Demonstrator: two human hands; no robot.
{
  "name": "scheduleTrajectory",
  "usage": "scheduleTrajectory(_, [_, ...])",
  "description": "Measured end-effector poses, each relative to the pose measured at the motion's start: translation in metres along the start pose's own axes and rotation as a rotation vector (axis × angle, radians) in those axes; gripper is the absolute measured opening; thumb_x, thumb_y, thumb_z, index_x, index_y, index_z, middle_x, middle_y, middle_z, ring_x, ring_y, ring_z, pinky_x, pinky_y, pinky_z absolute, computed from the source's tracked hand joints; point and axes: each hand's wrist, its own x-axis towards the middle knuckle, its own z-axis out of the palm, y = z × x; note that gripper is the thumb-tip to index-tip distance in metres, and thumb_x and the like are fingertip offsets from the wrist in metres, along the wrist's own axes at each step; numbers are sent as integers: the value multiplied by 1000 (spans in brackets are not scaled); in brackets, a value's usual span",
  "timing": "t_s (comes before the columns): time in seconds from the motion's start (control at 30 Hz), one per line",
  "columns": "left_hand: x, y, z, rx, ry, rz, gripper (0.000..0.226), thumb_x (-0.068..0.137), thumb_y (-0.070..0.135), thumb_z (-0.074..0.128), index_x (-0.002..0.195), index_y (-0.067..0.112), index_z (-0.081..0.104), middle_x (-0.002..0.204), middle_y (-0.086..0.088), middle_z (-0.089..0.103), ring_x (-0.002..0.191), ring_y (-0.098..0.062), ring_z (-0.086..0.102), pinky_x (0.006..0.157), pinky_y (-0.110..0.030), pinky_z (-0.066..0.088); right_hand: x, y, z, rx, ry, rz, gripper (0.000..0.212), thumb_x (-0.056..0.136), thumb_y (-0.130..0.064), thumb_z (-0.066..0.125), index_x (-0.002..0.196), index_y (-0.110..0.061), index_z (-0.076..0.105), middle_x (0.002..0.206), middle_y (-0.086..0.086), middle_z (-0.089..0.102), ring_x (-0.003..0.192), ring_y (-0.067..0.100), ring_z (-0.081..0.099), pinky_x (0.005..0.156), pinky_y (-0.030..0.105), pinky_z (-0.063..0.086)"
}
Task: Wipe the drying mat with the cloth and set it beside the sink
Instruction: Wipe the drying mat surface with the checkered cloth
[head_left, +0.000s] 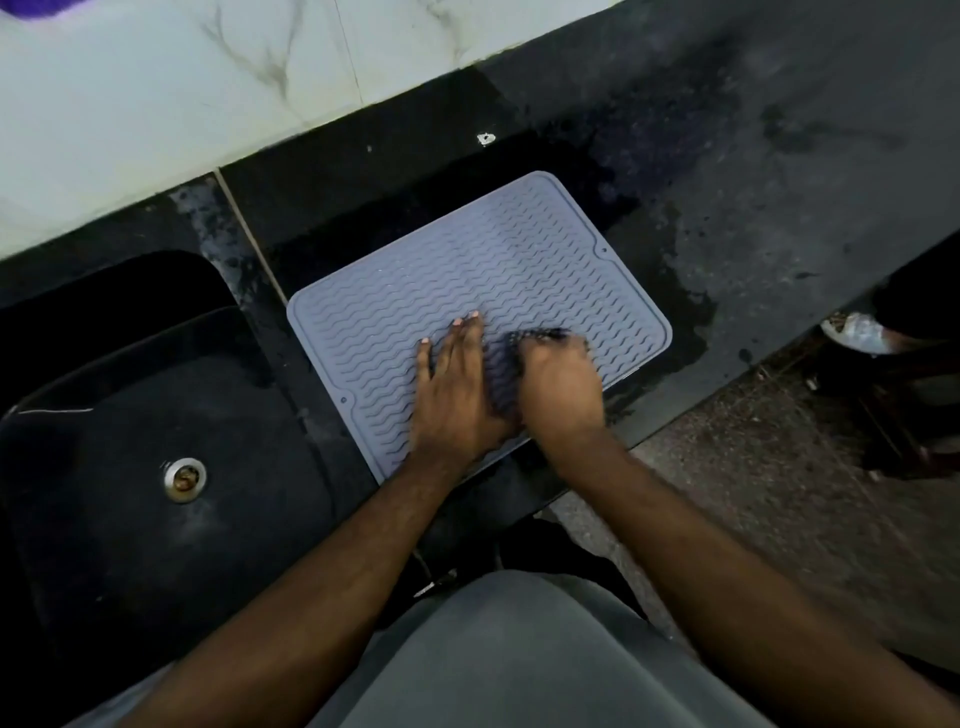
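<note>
While the left hand (457, 387) lies flat with straight fingers pressed on the drying mat (483, 291), the right hand (558, 387) is bunched over a dark cloth (535, 336) and bears it down on the mat's ribbed surface — the blur about that hand suggests a wiping stroke in progress. The cloth shows only as a dark edge past the knuckles and between the two hands; the fingers curl round it, though how much of it is gathered beneath cannot be told. The mat rests flat on the black counter (779, 156), just beside the sink (130, 415) on the person's left, with wet patches on the counter along its far and right edges. Judgement: the wiping step is in hand, and only the near portion is being covered. The next move calls for carrying the cloth across the far rows and corners while the flat hand steadies the mat — then confirming its place beside the sink.
</note>
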Motion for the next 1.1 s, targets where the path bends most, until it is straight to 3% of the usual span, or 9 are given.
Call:
scheduleTrajectory(0.13, [-4, -4, 1, 64, -8, 39, 95, 93, 53, 50, 161, 4, 5, 171, -5, 6, 157, -21, 9, 126, -53, 6, -17, -34, -7, -19, -95, -92, 17, 90, -11, 58, 103, -13, 69, 97, 11, 70, 98, 27, 63, 81, 37, 55])
scheduleTrajectory(0.27, [-11, -2, -5, -252, 91, 39, 91, 85, 56, 47, 158, 9, 20, 165, -7, 26, 153, -22, 21, 126, -47, 15, 0, -15, -31, 187, -323, -99, 19, 82, -13, 62, 96, -16, 74, 91, 6, 69, 86, 24, 67, 75, 32, 56])
scheduleTrajectory(0.47, [-6, -2, -3, -327, 118, 18, 130, 65, 84, 72, 160, 14, 18, 163, -7, 30, 151, -21, 25, 124, -41, 18, 31, 39, -38, 246, 140, 54, 38, 85, -9, 57, 118, -23, 71, 103, 6, 73, 92, 29, 65, 76, 32, 54])
scheduleTrajectory(0.6, [-4, 1, -4, -264, 56, -32, 138, 61, 90, 68, 162, 19, 6, 168, -3, 20, 155, -17, 13, 122, -28, -5, 53, 58, -19, -72, 29, 43, 45, 88, -5, 48, 132, -13, 56, 126, 12, 60, 111, 36, 55, 96, 40, 42])
scheduleTrajectory(0.7, [-2, 3, -7, -237, -3, -63, 140, 61, 92, 64, 163, 17, 3, 169, -3, 16, 155, -17, 13, 122, -29, -5, 40, 30, -4, -142, -6, 102, 37, 94, -5, 46, 130, 1, 52, 127, 23, 57, 115, 38, 52, 95, 43, 45])
scheduleTrajectory(0.83, [-3, 2, -6, -136, -24, -38, 117, 80, 61, 65, 162, 14, -4, 171, -1, 1, 156, -15, 3, 120, -23, -14, 12, -23, -6, -54, -55, -24, 15, 89, -12, 57, 97, -6, 67, 95, 15, 69, 90, 28, 65, 72, 35, 53])
scheduleTrajectory(0.93, [-8, -2, -7, -200, 26, 6, 100, 92, 30, 70, 163, 16, 0, 171, 2, 4, 157, -13, 5, 128, -36, -2, 0, -36, -16, 155, -216, -81, 16, 89, -15, 57, 96, -7, 68, 89, 15, 69, 84, 29, 67, 72, 35, 56])
scheduleTrajectory(1.03, [-8, 1, -10, -218, 31, -7, 116, 76, 48, 79, 162, 15, 9, 169, -1, 18, 155, -16, 14, 128, -42, 10, 14, -8, -35, 396, -333, -20, 14, 86, -18, 60, 93, -16, 72, 82, 5, 68, 78, 20, 66, 78, 35, 58])
scheduleTrajectory(1.1, [-6, 3, -12, -249, 27, -45, 127, 67, 73, 74, 162, 17, 11, 166, -3, 24, 152, -17, 18, 125, -37, 8, 27, 19, -45, 512, -223, 75, 16, 88, -21, 62, 99, -21, 73, 83, 0, 70, 76, 15, 67, 75, 30, 57])
